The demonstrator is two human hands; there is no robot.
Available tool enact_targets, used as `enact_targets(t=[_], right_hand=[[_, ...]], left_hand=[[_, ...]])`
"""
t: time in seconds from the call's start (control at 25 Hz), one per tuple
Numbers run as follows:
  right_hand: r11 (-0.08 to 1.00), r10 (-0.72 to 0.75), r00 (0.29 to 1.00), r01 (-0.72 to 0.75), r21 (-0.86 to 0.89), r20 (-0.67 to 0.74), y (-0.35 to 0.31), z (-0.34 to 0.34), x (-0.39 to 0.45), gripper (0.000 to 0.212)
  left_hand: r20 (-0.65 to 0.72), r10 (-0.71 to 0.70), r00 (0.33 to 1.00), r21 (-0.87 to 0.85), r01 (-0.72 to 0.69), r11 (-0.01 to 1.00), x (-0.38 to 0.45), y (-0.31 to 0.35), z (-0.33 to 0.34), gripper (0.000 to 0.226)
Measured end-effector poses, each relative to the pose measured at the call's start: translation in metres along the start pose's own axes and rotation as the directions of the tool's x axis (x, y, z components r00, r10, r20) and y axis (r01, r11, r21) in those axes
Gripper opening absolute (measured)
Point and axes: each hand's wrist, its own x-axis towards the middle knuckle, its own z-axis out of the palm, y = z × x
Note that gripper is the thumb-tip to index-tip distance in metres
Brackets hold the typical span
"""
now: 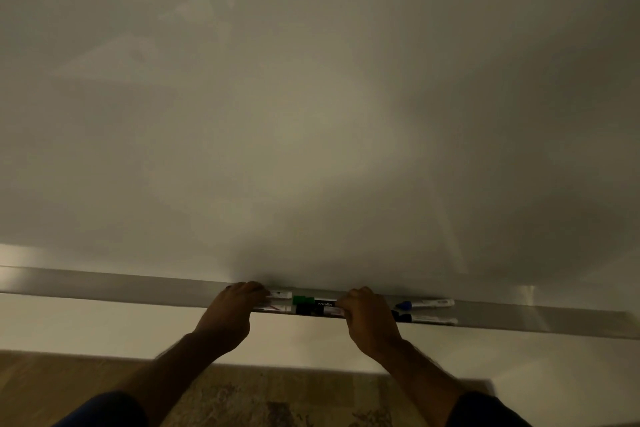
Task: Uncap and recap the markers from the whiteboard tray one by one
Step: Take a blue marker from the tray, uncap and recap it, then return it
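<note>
A metal whiteboard tray [138, 289] runs across the lower part of the head view. Several markers lie in it. A green-capped marker [304, 300] and a black-capped marker [308, 311] lie between my hands. Right of my right hand lie a blue-capped marker [424, 304] and another black-capped marker [429, 319]. My left hand [230, 315] curls over the tray's front edge with its fingers on the left ends of the middle markers. My right hand [370, 321] curls over their right ends. Whether either hand truly grips a marker is hidden by the fingers.
The whiteboard [311, 114] fills the view above the tray. A pale wall strip [86, 329] lies below the tray, and a wood floor [52, 385] with a patterned rug [277, 402] is beneath.
</note>
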Motion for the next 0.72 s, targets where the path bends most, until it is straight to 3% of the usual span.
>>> enact_targets(t=[0.36, 0.72], right_hand=[[0.999, -0.028, 0.999, 0.029, -0.018, 0.03, 0.006, 0.011, 0.002, 0.026], [0.999, -0.02, 0.998, 0.021, -0.032, 0.056, 0.012, 0.011, 0.005, 0.026]], left_hand=[[-0.006, -0.075, 0.997, 0.043, 0.076, 0.996, 0.007, 0.009, 0.006, 0.053], [0.023, -0.087, 0.996, 0.012, 0.087, 0.996, 0.007, 0.012, 0.009, 0.056]])
